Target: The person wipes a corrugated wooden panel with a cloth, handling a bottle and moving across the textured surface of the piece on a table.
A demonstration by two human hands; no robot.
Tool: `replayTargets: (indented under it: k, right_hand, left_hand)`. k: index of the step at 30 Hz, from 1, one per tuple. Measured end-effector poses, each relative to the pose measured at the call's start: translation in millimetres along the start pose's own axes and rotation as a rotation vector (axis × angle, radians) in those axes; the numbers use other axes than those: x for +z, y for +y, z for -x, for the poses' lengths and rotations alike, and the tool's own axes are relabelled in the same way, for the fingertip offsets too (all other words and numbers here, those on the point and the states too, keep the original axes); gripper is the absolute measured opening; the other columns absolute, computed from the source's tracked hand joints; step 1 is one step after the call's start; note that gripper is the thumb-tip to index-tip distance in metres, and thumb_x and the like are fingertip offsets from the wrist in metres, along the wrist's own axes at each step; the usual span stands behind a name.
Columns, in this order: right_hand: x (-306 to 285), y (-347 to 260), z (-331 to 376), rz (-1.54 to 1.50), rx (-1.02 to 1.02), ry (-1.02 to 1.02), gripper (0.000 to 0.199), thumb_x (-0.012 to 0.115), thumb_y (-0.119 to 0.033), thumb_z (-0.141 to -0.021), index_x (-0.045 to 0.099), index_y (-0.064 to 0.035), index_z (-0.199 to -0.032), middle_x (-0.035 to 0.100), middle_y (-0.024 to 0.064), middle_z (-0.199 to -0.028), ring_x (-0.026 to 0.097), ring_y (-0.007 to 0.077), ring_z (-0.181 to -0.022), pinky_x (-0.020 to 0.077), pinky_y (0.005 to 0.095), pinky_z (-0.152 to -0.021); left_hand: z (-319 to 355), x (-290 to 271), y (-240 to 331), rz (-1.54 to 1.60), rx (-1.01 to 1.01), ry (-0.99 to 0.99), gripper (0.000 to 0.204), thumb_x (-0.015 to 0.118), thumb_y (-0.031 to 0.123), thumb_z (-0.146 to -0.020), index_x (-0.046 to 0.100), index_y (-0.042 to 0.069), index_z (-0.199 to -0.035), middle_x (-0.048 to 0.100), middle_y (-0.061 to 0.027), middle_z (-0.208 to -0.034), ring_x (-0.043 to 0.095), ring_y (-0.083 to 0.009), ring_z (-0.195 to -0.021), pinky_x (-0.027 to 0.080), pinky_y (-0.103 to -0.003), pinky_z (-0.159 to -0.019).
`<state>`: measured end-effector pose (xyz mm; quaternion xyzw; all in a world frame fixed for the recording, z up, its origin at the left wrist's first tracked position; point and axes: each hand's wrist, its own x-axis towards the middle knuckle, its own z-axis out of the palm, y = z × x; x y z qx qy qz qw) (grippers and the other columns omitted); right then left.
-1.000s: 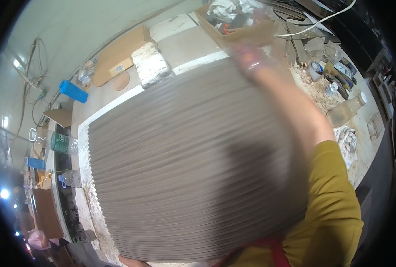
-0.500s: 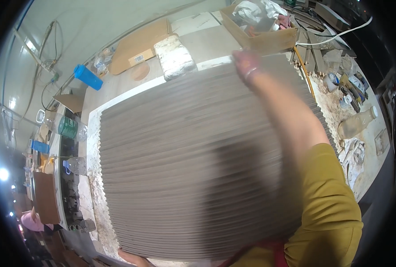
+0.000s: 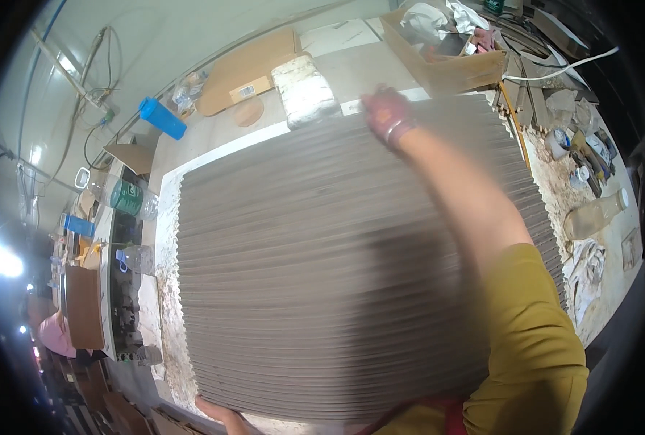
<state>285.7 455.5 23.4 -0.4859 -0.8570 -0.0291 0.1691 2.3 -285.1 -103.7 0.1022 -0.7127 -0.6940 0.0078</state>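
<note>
A wide grey-brown ridged panel [image 3: 286, 268] lies in front of me, its ridges running left to right and its side edges scalloped. My right hand [image 3: 389, 119], in a reddish covering, is over the panel's far edge, right of a white-smeared block [image 3: 304, 90]. Motion smears its fingers, so I cannot tell whether it presses on the panel. At the near left corner, my left hand [image 3: 217, 412] rests against the panel's edge. Most of its fingers are hidden. The right forearm casts a dark shadow across the ridges.
Beyond the panel stand a cardboard box [image 3: 467, 72] of crumpled white material, a cardboard sheet [image 3: 243, 69] and a blue bottle [image 3: 161, 118]. On the right are a cloudy bottle [image 3: 594, 215], small jars and a white rag [image 3: 585, 272]. Plastic bottles [image 3: 123, 194] line the left side.
My right hand has moved left along the panel's far edge, toward the white-smeared block. The view has shifted slightly, and my left hand stays at the near left corner.
</note>
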Motion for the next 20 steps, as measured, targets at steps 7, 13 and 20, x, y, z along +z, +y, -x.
replayTargets:
  k: [7, 13, 20]
  right_hand:
    - [23, -158, -11, -0.405, -0.077, -0.091, 0.033, 0.047, -0.03, -0.093, 0.066, -0.009, -0.108, 0.059, 0.0148, -0.123, 0.058, 0.0298, -0.112, 0.0454, 0.0393, -0.096]
    - [26, -88, -12, -0.048, -0.031, -0.086, 0.023, 0.053, -0.014, -0.086, 0.071, -0.0088, -0.1, 0.064, 0.0159, -0.111, 0.065, 0.0291, -0.099, 0.055, 0.0401, -0.078]
    - [20, -43, -7, -0.112, -0.163, 0.004, 0.029, 0.046, -0.022, -0.091, 0.068, -0.0041, -0.099, 0.066, 0.0194, -0.1, 0.064, 0.0348, -0.097, 0.0507, 0.0444, -0.083]
  left_hand:
    - [8, 21, 19, -0.158, 0.031, 0.084, 0.046, 0.037, 0.037, -0.09, 0.05, 0.0, -0.113, 0.054, -0.0129, -0.111, 0.055, -0.0265, -0.096, 0.047, -0.041, -0.083]
    - [16, 22, 24, -0.048, -0.031, 0.066, 0.045, 0.038, 0.038, -0.087, 0.049, 0.001, -0.11, 0.053, -0.012, -0.111, 0.054, -0.0271, -0.094, 0.046, -0.04, -0.079]
    - [35, 58, 36, 0.003, 0.047, -0.329, 0.055, 0.042, 0.051, -0.088, 0.047, 0.005, -0.119, 0.053, -0.011, -0.117, 0.052, -0.024, -0.102, 0.042, -0.039, -0.091]
